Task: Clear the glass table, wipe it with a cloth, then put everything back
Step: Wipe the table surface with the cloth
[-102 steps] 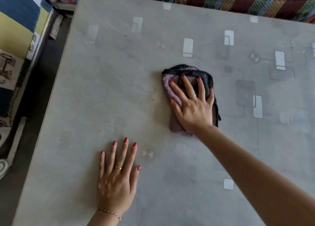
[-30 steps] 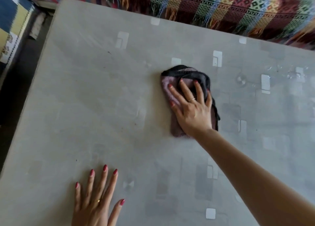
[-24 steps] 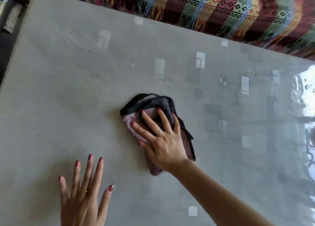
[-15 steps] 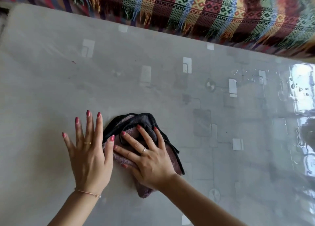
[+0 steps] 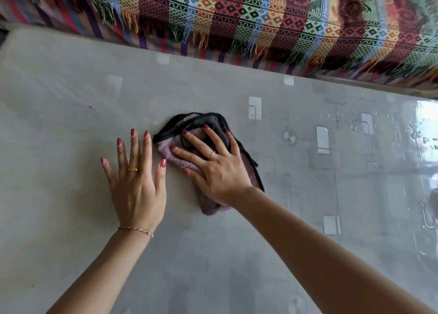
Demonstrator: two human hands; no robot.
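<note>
Cloth (image 5: 176,151), farther up the table (image 5: 59,129) than before, under right-hand fingers (image 5: 214,137).

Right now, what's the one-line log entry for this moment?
stage: wiping | right hand flat on cloth | left hand flat on glass table beside cloth | nothing else on table
</note>
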